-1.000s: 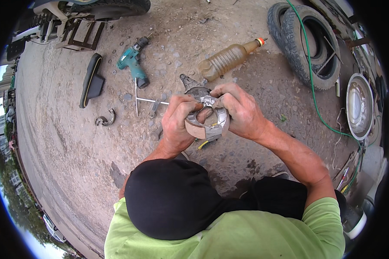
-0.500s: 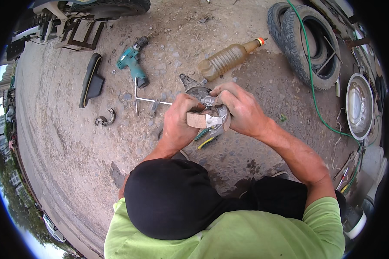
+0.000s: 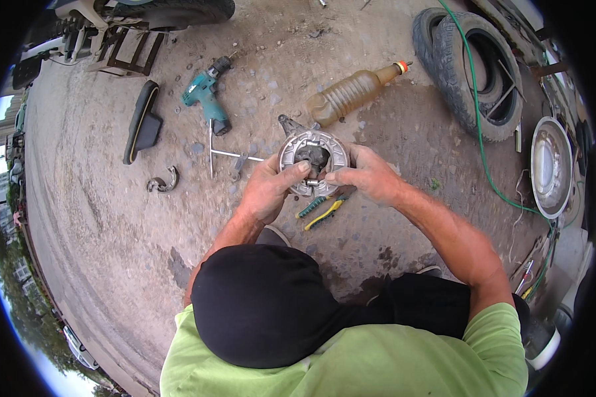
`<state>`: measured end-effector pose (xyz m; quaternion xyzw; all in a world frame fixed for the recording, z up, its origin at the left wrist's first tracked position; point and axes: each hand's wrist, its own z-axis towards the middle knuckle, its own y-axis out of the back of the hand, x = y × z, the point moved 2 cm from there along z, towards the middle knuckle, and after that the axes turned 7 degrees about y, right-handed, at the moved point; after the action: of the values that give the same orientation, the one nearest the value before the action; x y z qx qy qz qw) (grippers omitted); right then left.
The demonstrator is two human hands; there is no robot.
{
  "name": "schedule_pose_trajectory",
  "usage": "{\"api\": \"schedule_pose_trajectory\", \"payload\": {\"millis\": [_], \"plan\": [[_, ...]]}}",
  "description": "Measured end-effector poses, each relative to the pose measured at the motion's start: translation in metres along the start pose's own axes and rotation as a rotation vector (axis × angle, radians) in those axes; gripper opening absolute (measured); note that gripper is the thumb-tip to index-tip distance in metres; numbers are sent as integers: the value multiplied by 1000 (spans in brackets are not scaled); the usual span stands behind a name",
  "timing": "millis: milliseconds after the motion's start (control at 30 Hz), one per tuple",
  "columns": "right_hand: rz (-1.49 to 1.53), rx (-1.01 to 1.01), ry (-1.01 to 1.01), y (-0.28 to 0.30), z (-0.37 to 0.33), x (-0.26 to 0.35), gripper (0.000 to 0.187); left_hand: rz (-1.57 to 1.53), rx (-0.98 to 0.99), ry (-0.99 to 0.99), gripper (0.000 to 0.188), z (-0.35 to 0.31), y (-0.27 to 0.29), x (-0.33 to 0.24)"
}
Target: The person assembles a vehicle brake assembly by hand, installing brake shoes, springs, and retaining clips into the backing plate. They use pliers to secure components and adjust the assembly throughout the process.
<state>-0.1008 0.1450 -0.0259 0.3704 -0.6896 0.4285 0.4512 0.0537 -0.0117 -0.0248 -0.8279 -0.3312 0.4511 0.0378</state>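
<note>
Head view: a person crouches over bare ground and holds a round metal brake plate (image 3: 313, 161) up off the dirt, face toward the camera, so the shoes and the spring in its middle can be reached. The left hand (image 3: 269, 190) grips the plate at its seven o'clock edge, fingers curled behind the rim and the thumb pressed over the front face; this looks like the steadying grip. The right hand (image 3: 367, 177) clasps the plate at four o'clock, its fingertips pinched toward the centre, apparently working a small part there. The plate sits between both hands, just above a pair of pliers (image 3: 326, 207) with yellow and green handles, which lie on the ground at its six o'clock, close by for reaching.

At ten o'clock from the plate lies a teal cordless drill (image 3: 206, 97), with a thin T-shaped wrench (image 3: 220, 153) beside it. A plastic bottle (image 3: 351, 95) of brownish liquid lies at one o'clock, and a tyre (image 3: 471, 68) with a green hose (image 3: 478, 119) across it lies further right.

The small part under the right fingertips is too tiny to identify. The person's black cap (image 3: 265, 304) hides the lap and knees, and the plate's back is hidden.
</note>
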Motion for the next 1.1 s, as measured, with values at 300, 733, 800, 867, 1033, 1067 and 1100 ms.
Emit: {"api": "schedule_pose_trajectory", "payload": {"millis": [300, 733, 800, 867, 1033, 1067, 1100], "plan": [[-154, -85, 75, -5, 7, 11, 55, -161, -22, -71, 24, -3, -10, 0], [88, -203, 181, -34, 4, -6, 47, -450, 45, -225, 26, -4, -13, 8], [153, -224, 215, -39, 6, -11, 45, -483, 81, -245, 25, -5, -13, 6], [252, -190, 174, -40, 6, -14, 45, -496, 101, -257, 26, -6, -12, 4], [351, -166, 111, -47, 6, -11, 44, -489, 113, -292, 27, -10, -10, 3], [348, -150, 99, -45, 6, -15, 45, -475, 102, -293, 26, -10, -9, 3], [344, -134, 88, -43, 6, -17, 45, -462, 91, -294, 25, -11, -9, 2]]}}
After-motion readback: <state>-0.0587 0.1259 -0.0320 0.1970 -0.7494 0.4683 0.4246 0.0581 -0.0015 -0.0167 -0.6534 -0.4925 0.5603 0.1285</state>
